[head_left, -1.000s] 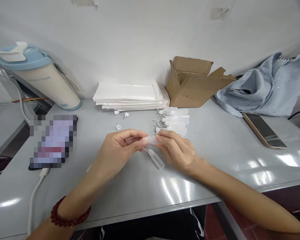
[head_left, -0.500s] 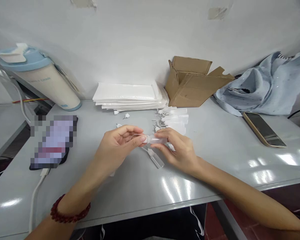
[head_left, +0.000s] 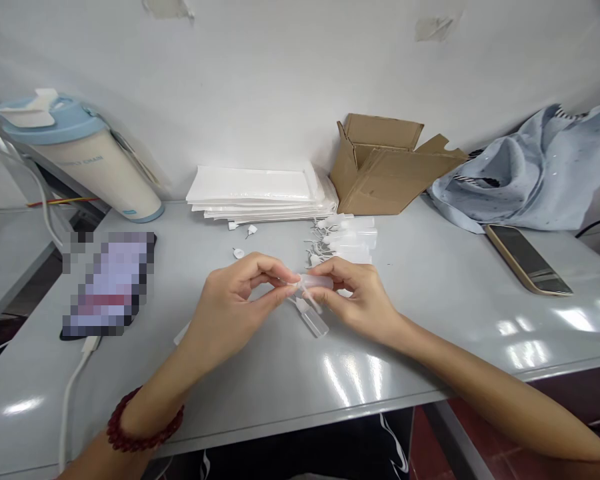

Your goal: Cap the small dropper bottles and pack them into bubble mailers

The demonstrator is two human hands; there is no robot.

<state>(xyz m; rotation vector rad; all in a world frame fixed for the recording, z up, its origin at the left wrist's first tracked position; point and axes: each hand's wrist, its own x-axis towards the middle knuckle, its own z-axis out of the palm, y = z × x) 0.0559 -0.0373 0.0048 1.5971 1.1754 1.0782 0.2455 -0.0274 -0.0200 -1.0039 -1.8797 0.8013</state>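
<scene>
Between thumb and fingers, my right hand (head_left: 363, 297) holds a small translucent squeeze bottle (head_left: 317, 281), its neck pointing left. My left hand (head_left: 245, 303) pinches at the neck end; the small white part there is mostly covered by the fingertips. A pale thin strip slants down from the neck. Just below lies another small clear bottle (head_left: 313, 318) on the table. Behind my hands, several similar bottles (head_left: 353, 239) with thin tails are gathered in a pile. Small white needle caps (head_left: 251, 231) lie loose to the left of them.
A stack of white padded envelopes (head_left: 253, 183) and an open cardboard box (head_left: 395, 177) stand against the wall. At left are a tumbler (head_left: 100, 163) and a charging phone (head_left: 107, 287). Another phone (head_left: 527, 260) and a light blue cloth bag (head_left: 535, 173) are at right.
My left fingertips have moved slightly right and closed in around the bottle's neck. A thin strip now hangs below the neck. My right hand has barely moved.
</scene>
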